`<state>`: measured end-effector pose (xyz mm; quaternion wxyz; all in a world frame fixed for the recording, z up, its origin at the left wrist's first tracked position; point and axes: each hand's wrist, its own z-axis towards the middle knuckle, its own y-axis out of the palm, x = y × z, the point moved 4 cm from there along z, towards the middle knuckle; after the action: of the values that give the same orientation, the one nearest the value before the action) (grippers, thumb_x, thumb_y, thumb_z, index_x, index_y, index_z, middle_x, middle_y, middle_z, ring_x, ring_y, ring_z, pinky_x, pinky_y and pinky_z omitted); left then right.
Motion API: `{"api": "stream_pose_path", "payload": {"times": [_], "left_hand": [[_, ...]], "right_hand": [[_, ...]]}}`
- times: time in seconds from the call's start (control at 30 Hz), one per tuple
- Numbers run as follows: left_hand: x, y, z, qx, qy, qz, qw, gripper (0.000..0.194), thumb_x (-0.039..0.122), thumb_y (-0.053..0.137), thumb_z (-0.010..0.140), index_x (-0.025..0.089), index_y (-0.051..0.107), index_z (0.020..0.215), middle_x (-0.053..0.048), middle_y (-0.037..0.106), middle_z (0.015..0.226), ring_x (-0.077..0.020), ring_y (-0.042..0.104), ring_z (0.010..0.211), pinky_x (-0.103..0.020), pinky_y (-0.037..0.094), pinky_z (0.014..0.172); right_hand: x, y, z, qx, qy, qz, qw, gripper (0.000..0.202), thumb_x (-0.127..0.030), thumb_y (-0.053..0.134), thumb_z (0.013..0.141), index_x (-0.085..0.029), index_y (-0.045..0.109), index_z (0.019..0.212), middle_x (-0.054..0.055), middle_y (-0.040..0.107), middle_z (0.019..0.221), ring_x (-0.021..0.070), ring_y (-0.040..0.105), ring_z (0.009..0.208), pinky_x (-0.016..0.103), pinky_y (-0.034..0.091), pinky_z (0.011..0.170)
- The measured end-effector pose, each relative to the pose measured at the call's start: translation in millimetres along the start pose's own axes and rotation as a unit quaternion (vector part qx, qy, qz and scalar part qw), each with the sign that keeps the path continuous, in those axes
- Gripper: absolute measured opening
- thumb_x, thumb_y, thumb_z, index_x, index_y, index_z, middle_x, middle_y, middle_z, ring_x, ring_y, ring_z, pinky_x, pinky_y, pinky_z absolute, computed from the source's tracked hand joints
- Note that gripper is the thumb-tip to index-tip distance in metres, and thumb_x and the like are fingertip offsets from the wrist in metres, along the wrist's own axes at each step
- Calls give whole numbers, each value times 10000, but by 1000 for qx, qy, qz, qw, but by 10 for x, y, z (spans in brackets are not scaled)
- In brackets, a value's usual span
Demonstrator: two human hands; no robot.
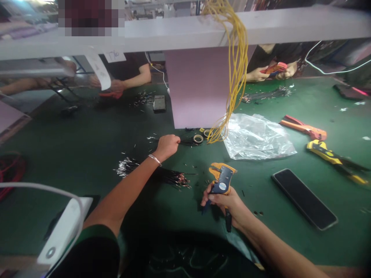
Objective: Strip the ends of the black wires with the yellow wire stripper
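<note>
My right hand (222, 200) is wrapped round the handles of a yellow and dark blue wire stripper (222, 180), its jaws pointing up and to the left. Farther forward, my left hand (168, 146) is closed at a small bunch of thin black wires (185, 142); their ends stick out on both sides of the fist. Below my left forearm lies a larger bundle of black wires (171, 177), with shiny tips at the left and coppery ends at the right. The forearm hides part of that bundle.
Rolls of black tape (198, 139) lie past my left hand. Yellow wires (237, 69) hang from the shelf (290, 25) beside a clear plastic bag (257, 137). At right are orange pliers (304, 126), a yellow-black tool (327, 154) and a phone (304, 199). Co-workers sit opposite.
</note>
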<state>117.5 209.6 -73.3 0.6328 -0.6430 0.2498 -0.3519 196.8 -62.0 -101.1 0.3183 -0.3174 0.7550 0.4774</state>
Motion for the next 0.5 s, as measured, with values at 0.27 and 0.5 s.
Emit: {"api": "stream_pose_path", "payload": {"times": [0.27, 0.5], "left_hand": [[81, -142, -491, -56, 22, -62, 996, 141, 202, 613, 748, 237, 745, 783, 29, 717, 857, -126, 634, 761, -216, 441, 679], [16, -147, -476, -39, 11, -11, 999, 204, 216, 559, 802, 216, 738, 899, -28, 701, 889, -173, 635, 844, -257, 450, 707]], "right_hand": [[-43, 4, -20, 5, -1, 9, 1000, 182, -173, 767, 645, -170, 662, 794, 22, 691, 702, 219, 675, 661, 346, 488, 667], [-25, 9, -14, 5, -7, 7, 1000, 180, -186, 771, 651, -167, 667, 797, 23, 692, 706, 216, 671, 658, 352, 492, 671]]}}
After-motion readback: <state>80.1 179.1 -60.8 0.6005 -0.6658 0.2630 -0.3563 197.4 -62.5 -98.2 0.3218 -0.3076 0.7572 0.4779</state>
